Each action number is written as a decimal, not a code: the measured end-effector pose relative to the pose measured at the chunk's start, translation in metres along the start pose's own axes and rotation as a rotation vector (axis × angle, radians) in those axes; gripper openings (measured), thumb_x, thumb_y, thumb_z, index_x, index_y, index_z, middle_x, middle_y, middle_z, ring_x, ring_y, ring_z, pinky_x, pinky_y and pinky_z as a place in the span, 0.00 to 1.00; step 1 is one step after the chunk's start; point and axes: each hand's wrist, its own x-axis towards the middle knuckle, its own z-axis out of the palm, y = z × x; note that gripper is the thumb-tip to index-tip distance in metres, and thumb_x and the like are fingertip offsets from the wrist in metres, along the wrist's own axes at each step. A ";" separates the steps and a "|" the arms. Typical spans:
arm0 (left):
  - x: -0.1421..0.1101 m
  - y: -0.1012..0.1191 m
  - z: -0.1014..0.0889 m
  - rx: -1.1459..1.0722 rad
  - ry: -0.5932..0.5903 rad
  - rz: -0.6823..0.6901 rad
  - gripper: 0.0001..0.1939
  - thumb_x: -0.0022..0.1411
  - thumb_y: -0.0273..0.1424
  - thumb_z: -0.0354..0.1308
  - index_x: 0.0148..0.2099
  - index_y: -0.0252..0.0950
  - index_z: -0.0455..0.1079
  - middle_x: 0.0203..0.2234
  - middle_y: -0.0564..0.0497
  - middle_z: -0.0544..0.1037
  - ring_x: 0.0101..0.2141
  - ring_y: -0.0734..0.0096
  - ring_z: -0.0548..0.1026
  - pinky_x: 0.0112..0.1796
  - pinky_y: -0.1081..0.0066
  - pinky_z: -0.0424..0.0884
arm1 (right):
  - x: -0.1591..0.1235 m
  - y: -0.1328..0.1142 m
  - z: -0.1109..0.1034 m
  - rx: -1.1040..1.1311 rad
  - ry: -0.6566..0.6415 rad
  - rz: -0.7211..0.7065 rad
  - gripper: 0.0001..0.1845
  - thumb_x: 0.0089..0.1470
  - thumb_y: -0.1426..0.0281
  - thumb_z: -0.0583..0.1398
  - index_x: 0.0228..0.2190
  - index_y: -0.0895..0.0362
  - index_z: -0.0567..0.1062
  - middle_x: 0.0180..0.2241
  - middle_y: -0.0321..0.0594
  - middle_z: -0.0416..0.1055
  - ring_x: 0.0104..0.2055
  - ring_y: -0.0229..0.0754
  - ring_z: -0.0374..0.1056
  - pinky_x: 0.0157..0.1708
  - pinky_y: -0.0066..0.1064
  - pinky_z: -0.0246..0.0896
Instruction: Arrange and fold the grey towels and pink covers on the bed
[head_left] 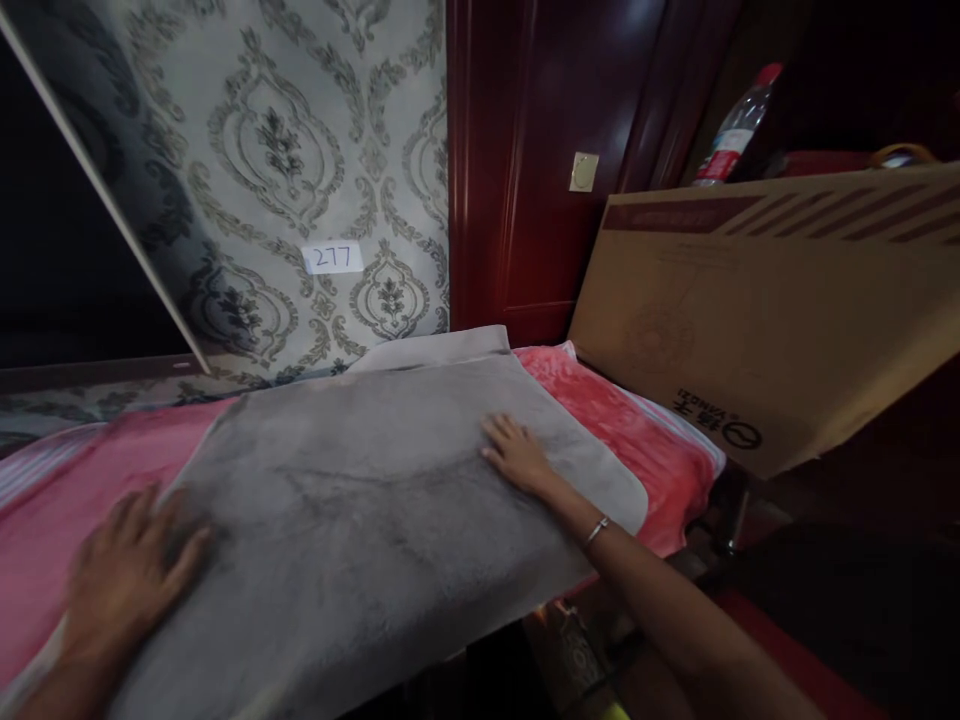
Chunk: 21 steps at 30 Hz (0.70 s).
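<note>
A grey plush cloth (pixel 375 540) lies spread over a pink and red blanket (pixel 600 420), its far edge turned up in a pale strip (pixel 442 348) near the wall. My right hand (pixel 519 455) rests flat on the right part of the grey cloth, fingers stretched out, with a bracelet (pixel 598 529) on the wrist. At the cloth's left edge is my left hand (pixel 127 565), somewhat blurred, its fingers spread over the grey cloth and close to the pink side. Neither hand grips anything. The cloth's near edge hangs over the front.
A large cardboard box (pixel 750 320) stands at the right, with a red-capped plastic bottle (pixel 739 125) behind it. The dark screen (pixel 67 230) is at the left. Behind are patterned wallpaper (pixel 375 130) with a paper label "277" (pixel 332 257) and a dark red door (pixel 517 180).
</note>
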 end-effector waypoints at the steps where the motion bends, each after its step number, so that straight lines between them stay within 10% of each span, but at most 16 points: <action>1: 0.001 0.012 0.001 0.010 -0.059 0.043 0.39 0.61 0.48 0.43 0.69 0.34 0.62 0.70 0.37 0.59 0.71 0.43 0.51 0.65 0.41 0.52 | 0.002 -0.008 0.006 0.014 -0.046 -0.072 0.33 0.69 0.52 0.47 0.70 0.46 0.55 0.74 0.42 0.45 0.75 0.54 0.39 0.68 0.56 0.42; 5: -0.002 0.028 0.016 0.027 -0.278 0.041 0.36 0.65 0.45 0.40 0.70 0.37 0.62 0.69 0.41 0.61 0.70 0.47 0.56 0.65 0.39 0.52 | -0.002 0.009 0.015 0.022 -0.119 -0.118 0.32 0.70 0.53 0.45 0.71 0.47 0.54 0.74 0.39 0.44 0.75 0.49 0.37 0.70 0.52 0.38; 10: -0.001 0.016 0.021 0.078 -0.255 0.040 0.34 0.67 0.45 0.39 0.69 0.38 0.64 0.68 0.43 0.64 0.68 0.47 0.59 0.64 0.41 0.57 | -0.008 0.071 -0.005 -0.072 -0.125 0.285 0.33 0.70 0.55 0.45 0.71 0.52 0.53 0.74 0.44 0.42 0.75 0.52 0.40 0.70 0.54 0.40; 13: 0.018 0.031 0.019 0.126 -0.226 0.048 0.35 0.67 0.46 0.39 0.67 0.34 0.67 0.66 0.39 0.67 0.66 0.45 0.63 0.62 0.42 0.61 | 0.009 0.069 -0.015 -0.097 -0.069 0.444 0.33 0.70 0.56 0.45 0.70 0.56 0.55 0.73 0.50 0.45 0.74 0.57 0.41 0.67 0.61 0.43; 21: 0.089 0.129 0.055 0.046 -0.431 0.319 0.35 0.69 0.47 0.41 0.73 0.40 0.57 0.72 0.44 0.56 0.71 0.50 0.52 0.66 0.43 0.49 | 0.094 -0.003 0.003 0.009 -0.103 -0.050 0.32 0.69 0.54 0.48 0.70 0.46 0.57 0.73 0.39 0.48 0.74 0.49 0.42 0.70 0.50 0.40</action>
